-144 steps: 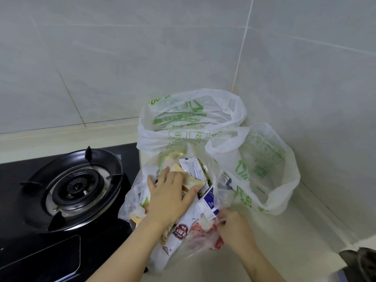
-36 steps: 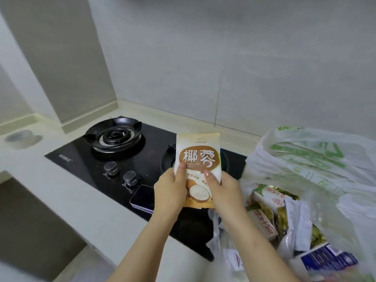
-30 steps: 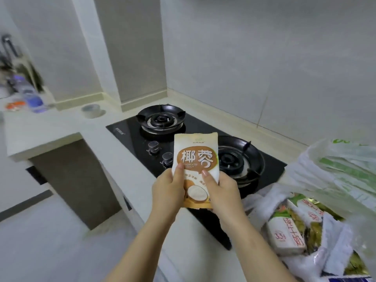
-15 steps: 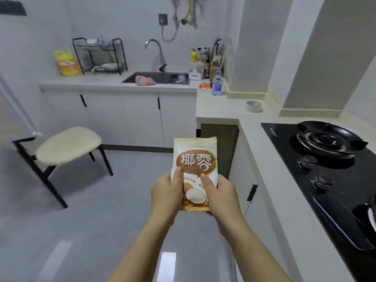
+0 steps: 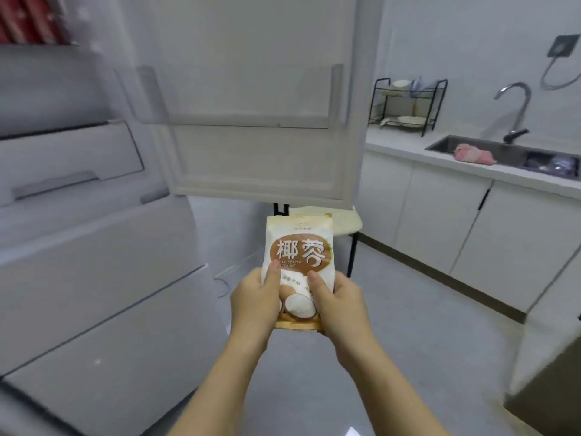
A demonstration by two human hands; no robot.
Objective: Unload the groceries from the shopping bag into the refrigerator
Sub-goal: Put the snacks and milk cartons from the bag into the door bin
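Note:
A white and brown packet of desiccated coconut is upright in front of me. My left hand grips its lower left side, thumb on the front. My right hand grips its lower right side the same way. The refrigerator fills the left of the view, white drawers showing in its open upper compartment. Its open door stands straight ahead, with a clear door shelf across it. The shopping bag is out of view.
A stool with a cream seat stands behind the packet, below the fridge door. White cabinets run along the right under a counter with a sink, tap and black dish rack. Grey floor lies ahead.
I have turned left from the stove and bag, past the sink counter, to face the open refrigerator. Both hands keep the same grip on the coconut packet.

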